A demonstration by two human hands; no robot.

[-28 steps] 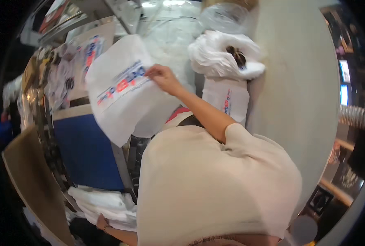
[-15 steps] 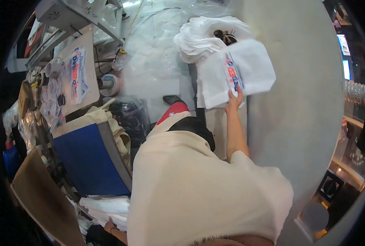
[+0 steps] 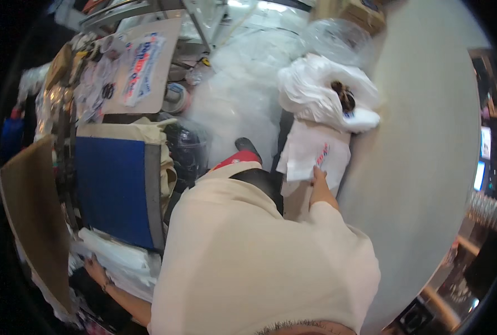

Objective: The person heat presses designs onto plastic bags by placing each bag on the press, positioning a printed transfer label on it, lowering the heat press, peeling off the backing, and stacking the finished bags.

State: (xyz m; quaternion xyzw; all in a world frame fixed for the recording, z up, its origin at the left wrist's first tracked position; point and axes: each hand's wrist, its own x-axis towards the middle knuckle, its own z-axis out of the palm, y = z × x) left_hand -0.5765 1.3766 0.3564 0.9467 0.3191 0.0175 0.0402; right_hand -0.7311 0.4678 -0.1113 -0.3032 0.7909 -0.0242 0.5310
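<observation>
Right of centre in the head view, a printed white sheet over a beige surface is pinched by the right hand, seemingly being laid flat, with release likely needed next, while a white stack is touched by the left hand, whose grip cannot be told.

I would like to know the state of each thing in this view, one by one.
Printed white sheet: lying nearly flat.
Right hand: at the sheet's near edge; grip unclear.
White stack: layered.
Left hand: at the stack's edge; grip unclear.
White bundle: curled around a dark object.
Clear plastic bag: puffed up.
Beige cloth: crumpled beside the blue panel.
Screens: lit.
</observation>
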